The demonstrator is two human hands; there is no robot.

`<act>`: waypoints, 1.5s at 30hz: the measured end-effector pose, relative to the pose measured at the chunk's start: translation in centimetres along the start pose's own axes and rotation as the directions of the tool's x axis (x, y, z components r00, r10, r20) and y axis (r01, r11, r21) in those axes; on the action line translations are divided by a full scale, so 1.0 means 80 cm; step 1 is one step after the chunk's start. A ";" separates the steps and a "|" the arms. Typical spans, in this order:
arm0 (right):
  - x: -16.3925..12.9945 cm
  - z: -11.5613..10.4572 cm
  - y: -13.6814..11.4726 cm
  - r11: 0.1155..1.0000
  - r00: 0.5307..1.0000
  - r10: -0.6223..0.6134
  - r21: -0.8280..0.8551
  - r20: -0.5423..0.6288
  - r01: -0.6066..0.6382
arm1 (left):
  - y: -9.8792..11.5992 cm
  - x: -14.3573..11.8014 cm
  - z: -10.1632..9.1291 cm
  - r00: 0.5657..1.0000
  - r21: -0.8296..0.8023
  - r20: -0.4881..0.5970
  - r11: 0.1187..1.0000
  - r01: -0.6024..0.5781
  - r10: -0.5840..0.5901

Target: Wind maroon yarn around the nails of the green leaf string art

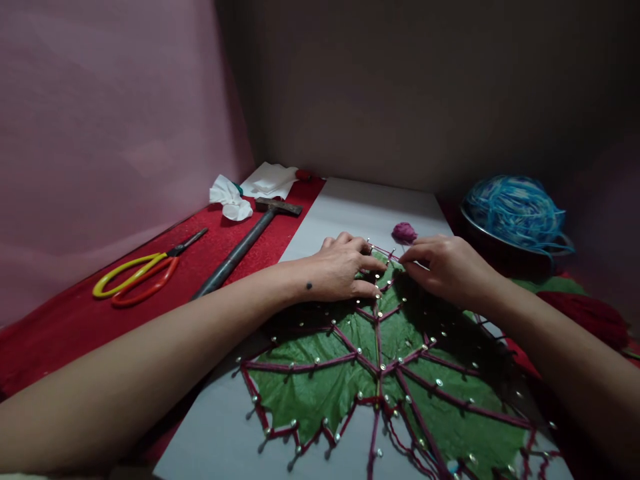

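A green leaf (310,373) lies on a white board (210,433), ringed and crossed by several nails with purple and dark red yarn strung between them. My left hand (347,267) rests over the upper part of the leaf, fingers apart among the nails near its tip. Just right of the tip, my right hand (440,263) pinches a strand of purple yarn (383,251) between thumb and forefinger, the strand running taut to the nails. Behind it on the board sits a small purple yarn ball (404,233).
On the red cloth (60,340) at left lie yellow-and-red-handled scissors (150,270), a hammer (245,243) and crumpled white tissue (233,199). A metal bowl (493,235) with blue yarn (515,210) stands at back right. Dark red yarn (583,317) lies beyond my right forearm.
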State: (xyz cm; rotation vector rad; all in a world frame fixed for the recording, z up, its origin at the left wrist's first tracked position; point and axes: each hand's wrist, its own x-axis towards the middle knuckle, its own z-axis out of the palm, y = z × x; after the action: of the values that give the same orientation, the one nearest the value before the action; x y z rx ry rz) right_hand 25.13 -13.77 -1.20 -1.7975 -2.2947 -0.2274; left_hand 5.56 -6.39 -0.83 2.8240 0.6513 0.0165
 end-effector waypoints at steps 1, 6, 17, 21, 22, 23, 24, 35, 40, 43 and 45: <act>0.000 -0.002 -0.003 0.999 0.999 0.033 -0.006 0.013 -0.033 | 0.000 0.000 0.001 1.000 -0.003 -0.008 1.000 -0.001 0.001; 0.000 -0.008 -0.019 0.986 0.988 0.152 -0.072 0.037 -0.149 | 0.000 -0.001 0.003 0.999 0.001 -0.045 1.000 0.005 -0.005; 0.003 0.006 -0.027 0.993 0.992 0.112 -0.027 0.060 -0.111 | -0.005 -0.002 0.007 0.994 -0.032 -0.111 0.999 -0.023 0.019; 0.002 0.012 -0.024 0.997 0.998 0.059 -0.047 0.036 -0.057 | -0.003 -0.002 0.006 0.995 -0.073 -0.098 0.997 0.004 -0.011; 0.002 0.013 -0.023 0.997 0.998 0.054 -0.051 0.030 -0.053 | -0.003 -0.001 0.006 0.994 -0.094 -0.107 0.996 0.010 -0.020; 0.002 0.013 -0.023 0.997 0.999 0.048 -0.059 0.023 -0.047 | -0.002 -0.001 0.005 0.993 -0.115 -0.117 0.993 0.010 -0.023; 0.004 0.012 -0.023 0.997 0.999 0.036 -0.075 0.016 -0.035 | -0.002 -0.001 0.005 0.992 -0.133 -0.121 0.991 0.007 -0.023; 0.042 0.000 -0.018 0.984 0.993 0.080 -0.164 0.082 -0.066 | -0.002 0.003 0.008 0.989 -0.175 -0.122 0.983 0.057 -0.079; 0.029 0.008 0.000 0.968 0.972 0.236 0.089 -0.002 -0.235 | -0.004 0.002 0.013 0.982 -0.143 -0.184 0.989 0.025 -0.051; 0.013 0.011 0.007 0.968 0.981 0.191 0.172 -0.024 -0.184 | -0.006 0.001 0.013 0.984 -0.099 -0.179 0.995 -0.009 -0.009; 0.004 0.013 0.009 0.981 0.993 0.108 0.167 -0.047 -0.098 | -0.006 0.002 0.012 0.990 -0.074 -0.143 0.997 -0.010 0.000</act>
State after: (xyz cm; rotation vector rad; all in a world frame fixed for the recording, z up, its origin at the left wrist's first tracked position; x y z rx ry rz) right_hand 25.69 -13.05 -2.12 -1.7968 -2.1085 -0.0682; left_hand 5.52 -6.13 -1.90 2.7704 0.6595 0.2410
